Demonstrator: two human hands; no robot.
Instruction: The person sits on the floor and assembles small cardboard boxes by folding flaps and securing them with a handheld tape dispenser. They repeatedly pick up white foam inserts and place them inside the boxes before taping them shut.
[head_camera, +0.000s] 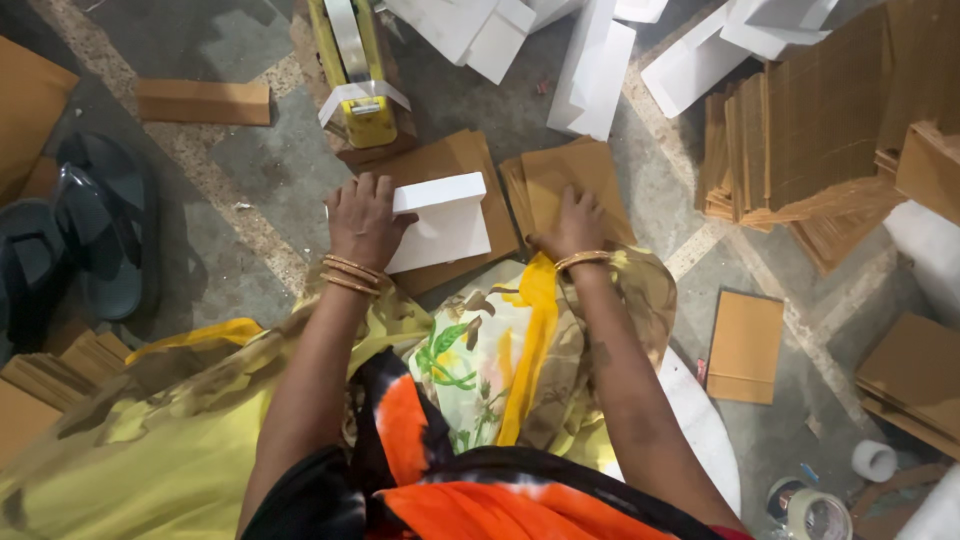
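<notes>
Closest to the lens is the person's lap, draped in orange, black and yellow floral cloth (480, 400), with both bare forearms reaching toward twelve o'clock over it. The left hand (364, 222), bangles at the wrist, presses flat with fingers spread on the left edge of a folded white box piece (445, 222), which sits on a brown cardboard sheet (455, 165) on the floor, just at eleven o'clock from the lap. The right hand (575, 225), also bangled, rests palm down with fingers loosely curled on a small stack of brown cardboard sheets (570, 180) lying just at three o'clock of the white piece; whether it pinches a sheet I cannot tell. At twelve o'clock from the left hand stands a yellow tape dispenser (358, 90). More white box pieces (590, 70) are scattered at one o'clock, and a tall pile of brown cardboard (800, 140) fills two o'clock. Dark sandals (95, 235) lie at nine o'clock, a single brown sheet (745, 345) at four o'clock, and tape rolls (820, 515) at five o'clock
</notes>
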